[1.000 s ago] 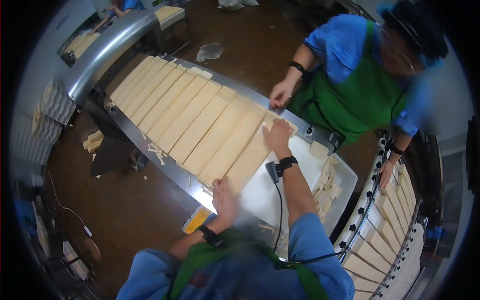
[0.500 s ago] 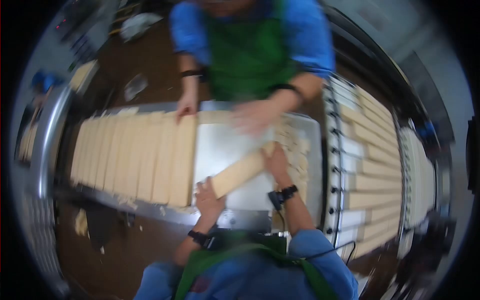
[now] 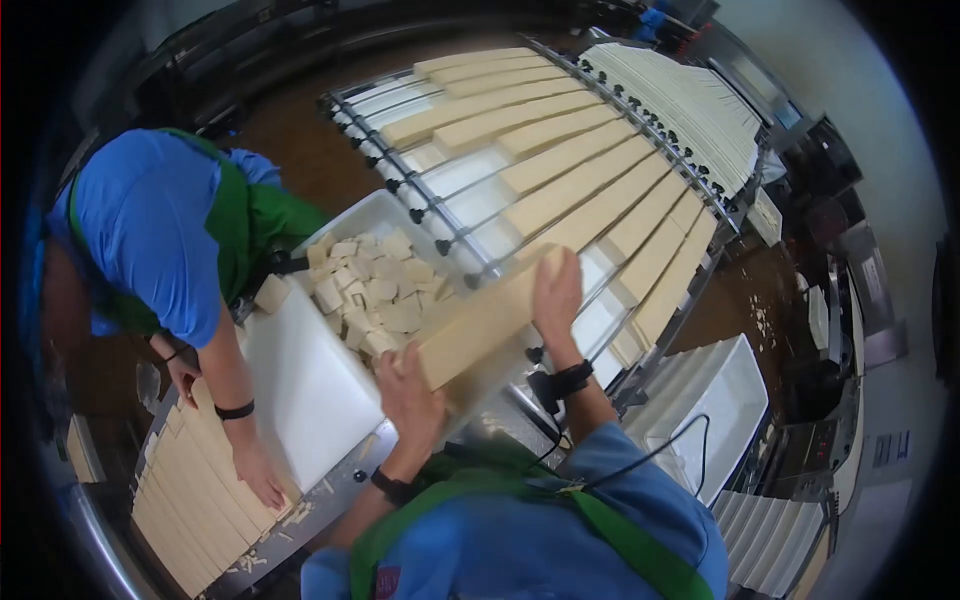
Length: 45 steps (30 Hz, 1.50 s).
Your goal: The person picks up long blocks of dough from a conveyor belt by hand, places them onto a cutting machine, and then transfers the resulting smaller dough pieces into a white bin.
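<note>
1. Both hands are full: left hand [image 3: 413, 398] and right hand [image 3: 558, 295] grip opposite ends of a long, pale-yellow rectangular slab [image 3: 480, 325].
2. The slab's up in the air between the white plastic tub [image 3: 385, 200] of pale offcuts [image 3: 375, 285] and the near edge of the black-knobbed conveyor [image 3: 458, 222].
3. My guess: some heft, firmish but soft enough to dent or snap mid-span. Grip both ends, fingers under, no squeezing; slipperiness, can't tell.
4. Co-worker's hand [image 3: 258, 475] touches flat pale strips [image 3: 200, 490] near the steel worktop's [image 3: 320, 505] edge.
</note>
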Available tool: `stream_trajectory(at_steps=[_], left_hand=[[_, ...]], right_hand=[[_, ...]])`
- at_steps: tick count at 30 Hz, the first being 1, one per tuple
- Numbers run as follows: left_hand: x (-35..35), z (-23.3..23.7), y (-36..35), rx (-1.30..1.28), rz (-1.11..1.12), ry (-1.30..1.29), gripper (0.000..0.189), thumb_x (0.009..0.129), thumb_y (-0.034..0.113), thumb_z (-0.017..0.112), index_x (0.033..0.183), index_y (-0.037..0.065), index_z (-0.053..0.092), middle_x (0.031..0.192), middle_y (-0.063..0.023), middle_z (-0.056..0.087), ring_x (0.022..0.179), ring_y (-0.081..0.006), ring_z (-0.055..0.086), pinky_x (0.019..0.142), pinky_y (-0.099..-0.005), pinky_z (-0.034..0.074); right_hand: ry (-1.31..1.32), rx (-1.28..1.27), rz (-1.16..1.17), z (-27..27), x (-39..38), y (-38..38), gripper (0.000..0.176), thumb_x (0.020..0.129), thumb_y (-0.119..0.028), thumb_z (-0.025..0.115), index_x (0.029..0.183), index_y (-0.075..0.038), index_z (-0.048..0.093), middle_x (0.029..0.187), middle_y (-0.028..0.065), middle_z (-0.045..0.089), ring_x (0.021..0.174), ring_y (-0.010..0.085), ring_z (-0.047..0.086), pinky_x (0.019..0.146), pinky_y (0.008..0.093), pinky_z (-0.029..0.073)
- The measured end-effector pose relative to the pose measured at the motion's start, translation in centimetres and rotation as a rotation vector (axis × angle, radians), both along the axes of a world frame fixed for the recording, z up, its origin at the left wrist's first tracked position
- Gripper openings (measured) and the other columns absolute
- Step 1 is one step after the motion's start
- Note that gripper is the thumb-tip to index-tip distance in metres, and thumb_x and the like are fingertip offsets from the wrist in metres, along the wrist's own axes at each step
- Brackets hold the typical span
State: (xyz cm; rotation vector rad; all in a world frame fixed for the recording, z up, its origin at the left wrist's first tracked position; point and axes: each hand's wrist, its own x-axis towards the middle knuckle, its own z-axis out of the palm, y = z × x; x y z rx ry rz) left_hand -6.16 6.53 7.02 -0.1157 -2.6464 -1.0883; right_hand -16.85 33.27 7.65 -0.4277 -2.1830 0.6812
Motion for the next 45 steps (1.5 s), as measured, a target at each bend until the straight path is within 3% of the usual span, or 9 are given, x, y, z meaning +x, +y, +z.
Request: stream_trajectory(at_steps=[6,11,17,21,24,26,31,37,45], left_hand=[[-2.3,5.5,10.5,-0.067,-0.327,-0.285,0.085,0.080,0.031,0.089,0.151,0.009,0.049,0.134,-0.0243,0.048,0.112,-0.0458,0.059,0.096,-0.0531,0.050],[-4.8,6.6,14.2,-0.050,-0.456,-0.320,0.072,0.092,0.034,0.078,0.152,0.007,0.046,0.126,-0.0245,0.050,0.104,-0.0470,0.064,0.091,-0.0542,0.053],[-7.6,2.5,18.3,0.037,-0.510,-0.238,0.054,0.103,0.021,0.060,0.153,0.009,0.045,0.127,-0.0225,0.052,0.104,-0.0448,0.065,0.091,-0.0539,0.053],[-7.6,3.3,17.6,0.139,-0.562,-0.205,0.053,0.104,0.012,0.050,0.157,0.011,0.042,0.130,-0.0218,0.050,0.104,-0.0429,0.065,0.093,-0.0524,0.054],[-7.5,3.6,16.5,0.244,-0.658,-0.223,0.057,0.103,0.005,0.045,0.159,0.011,0.040,0.135,-0.0224,0.048,0.106,-0.0405,0.064,0.096,-0.0503,0.054],[-7.7,3.8,16.4,0.230,-0.676,-0.294,0.060,0.100,0.002,0.043,0.159,0.009,0.040,0.138,-0.0225,0.047,0.113,-0.0405,0.062,0.102,-0.0485,0.052],[-8.5,-0.1,15.2,0.255,-0.765,-0.053,0.071,0.088,-0.009,0.041,0.157,0.006,0.041,0.143,-0.0227,0.046,0.132,-0.0417,0.050,0.116,-0.0459,0.039],[-6.4,-6.0,10.1,0.269,-0.176,0.002,0.070,0.086,-0.009,0.052,0.155,0.003,0.044,0.149,-0.0255,0.044,0.136,-0.0405,0.047,0.119,-0.0473,0.036],[-3.4,-11.2,1.1,-0.250,-0.125,-0.158,0.056,0.088,0.001,0.071,0.142,0.000,0.057,0.144,-0.0271,0.052,0.130,-0.0450,0.054,0.112,-0.0487,0.045]], right_hand=[[-0.248,-0.154,-0.044,-2.2,-2.0,15.6,0.047,0.104,-0.033,0.059,0.134,0.004,0.060,0.131,0.0262,0.066,0.123,0.0428,0.062,0.103,0.0501,0.049],[-0.866,0.225,-0.106,-2.6,-4.3,18.2,0.050,0.100,-0.038,0.063,0.128,0.003,0.066,0.130,0.0248,0.066,0.127,0.0417,0.060,0.109,0.0532,0.042],[-0.590,0.478,-0.196,-3.7,-2.7,16.1,0.062,0.095,-0.042,0.068,0.131,0.007,0.065,0.136,0.0243,0.061,0.139,0.0409,0.046,0.119,0.0596,0.028],[-0.363,0.237,0.162,-6.4,2.8,11.2,0.070,0.097,-0.047,0.066,0.145,0.003,0.057,0.151,0.0313,0.050,0.149,0.0473,0.036,0.122,0.0669,0.018],[-0.605,0.071,0.355,-8.4,5.5,8.1,0.073,0.098,-0.047,0.067,0.152,0.000,0.051,0.157,0.0301,0.043,0.150,0.0477,0.034,0.122,0.0679,0.019],[-0.237,0.034,0.459,-4.3,8.6,5.7,0.077,0.096,-0.044,0.072,0.156,-0.001,0.047,0.161,0.0265,0.040,0.151,0.0471,0.034,0.121,0.0697,0.019],[-0.231,0.153,0.434,-3.7,8.1,6.7,0.077,0.092,-0.038,0.076,0.157,-0.009,0.046,0.155,0.0198,0.045,0.148,0.0423,0.038,0.120,0.0713,0.021],[-0.026,0.393,0.462,-4.9,7.2,6.9,0.077,0.081,-0.024,0.080,0.153,-0.033,0.053,0.145,0.0115,0.053,0.142,0.0331,0.047,0.118,0.0750,0.027],[-0.058,0.430,0.575,-4.9,7.3,7.2,0.046,0.077,-0.021,0.082,0.122,-0.027,0.077,0.143,0.0106,0.059,0.141,0.0311,0.049,0.123,0.0753,0.021]])
